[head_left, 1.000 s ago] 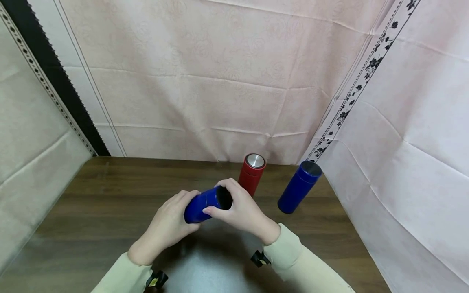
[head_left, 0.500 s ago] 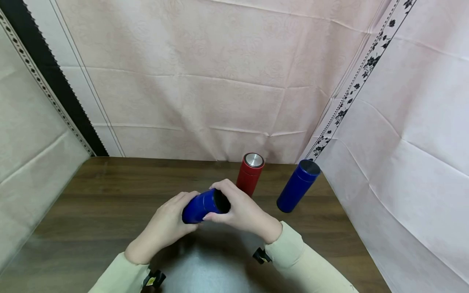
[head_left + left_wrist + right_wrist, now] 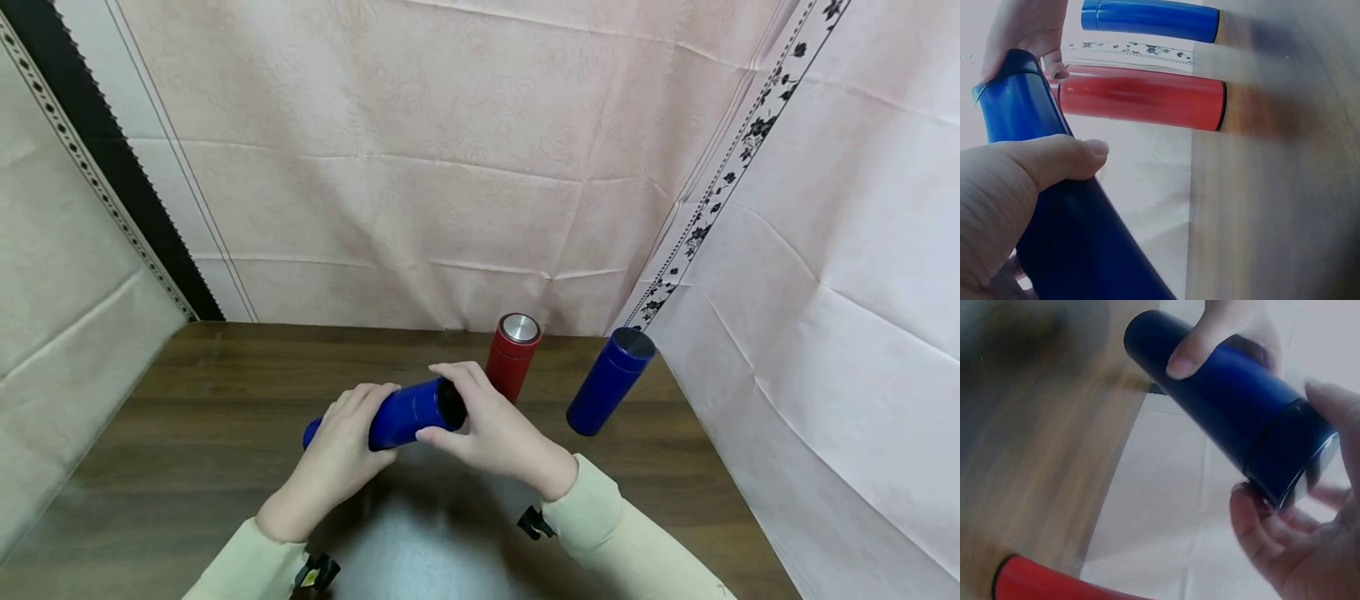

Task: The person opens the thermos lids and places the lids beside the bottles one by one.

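A blue thermos bottle (image 3: 408, 414) is held tilted above the table, its dark-topped lid (image 3: 452, 404) toward the right. My left hand (image 3: 337, 454) grips the bottle's body; in the left wrist view its thumb (image 3: 1075, 159) lies across the side. Around the lid end are the fingers and thumb of my right hand (image 3: 487, 429), with a small gap at the upper finger in the head view. In the right wrist view the lid (image 3: 1291, 453) sits on the bottle, between that hand's thumb and fingers. The palm side of my left hand is hidden.
A red thermos bottle (image 3: 513, 358) with a silver-topped lid stands just behind my right hand. Farther right stands another blue thermos bottle (image 3: 611, 382). The wooden table (image 3: 247, 375) is bordered by pale cloth (image 3: 390, 208) at the back and sides.
My left hand has shifted along the bottle, so its base end now shows beyond the hand. The bottle lies flatter, and my right fingers have spread slightly at the lid.
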A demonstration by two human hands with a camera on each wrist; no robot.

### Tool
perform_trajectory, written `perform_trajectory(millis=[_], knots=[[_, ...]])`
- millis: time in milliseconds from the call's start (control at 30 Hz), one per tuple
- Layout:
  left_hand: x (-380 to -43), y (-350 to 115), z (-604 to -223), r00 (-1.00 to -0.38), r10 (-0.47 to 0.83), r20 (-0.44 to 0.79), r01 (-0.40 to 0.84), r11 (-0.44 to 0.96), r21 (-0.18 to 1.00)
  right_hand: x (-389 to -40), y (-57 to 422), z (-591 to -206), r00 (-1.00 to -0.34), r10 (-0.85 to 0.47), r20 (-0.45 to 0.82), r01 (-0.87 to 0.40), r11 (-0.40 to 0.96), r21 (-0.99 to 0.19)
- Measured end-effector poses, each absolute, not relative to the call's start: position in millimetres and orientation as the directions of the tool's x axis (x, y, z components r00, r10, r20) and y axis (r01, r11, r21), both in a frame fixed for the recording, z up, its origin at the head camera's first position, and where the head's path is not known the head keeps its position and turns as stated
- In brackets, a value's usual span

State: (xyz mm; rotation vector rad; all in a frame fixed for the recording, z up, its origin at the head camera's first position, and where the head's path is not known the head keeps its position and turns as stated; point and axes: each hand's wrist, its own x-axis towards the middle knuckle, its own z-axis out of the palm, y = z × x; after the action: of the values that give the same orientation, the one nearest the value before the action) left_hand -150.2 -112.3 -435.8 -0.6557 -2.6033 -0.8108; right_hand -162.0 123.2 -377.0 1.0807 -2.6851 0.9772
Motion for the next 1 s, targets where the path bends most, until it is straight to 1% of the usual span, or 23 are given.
perform_trajectory(millis=[133,267,400,633,1000], knots=[[-149.4,-108.6,-439.5,-0.826,0.315,0.467,0.520,0.746,0.417,-160.7,121.4,-379.4,-0.823,-0.498,0.275,-0.553,0.586,-0.592],[-148.6,-106.3,-440.7,-0.812,0.299,0.502,0.523,0.754,0.398,-161.0,119.8,-381.1,-0.858,-0.439,0.266,-0.502,0.609,-0.614],[-148.4,-105.7,-440.0,-0.806,0.290,0.517,0.523,0.757,0.391,-161.9,119.7,-382.0,-0.859,-0.433,0.273,-0.501,0.604,-0.619],[-147.8,-108.0,-441.7,-0.822,0.302,0.483,0.511,0.765,0.391,-162.9,121.1,-383.6,-0.853,-0.458,0.249,-0.497,0.571,-0.654],[-149.0,-113.5,-439.5,-0.823,0.329,0.463,0.524,0.754,0.395,-164.0,123.8,-387.5,-0.836,-0.487,0.251,-0.512,0.530,-0.676]])
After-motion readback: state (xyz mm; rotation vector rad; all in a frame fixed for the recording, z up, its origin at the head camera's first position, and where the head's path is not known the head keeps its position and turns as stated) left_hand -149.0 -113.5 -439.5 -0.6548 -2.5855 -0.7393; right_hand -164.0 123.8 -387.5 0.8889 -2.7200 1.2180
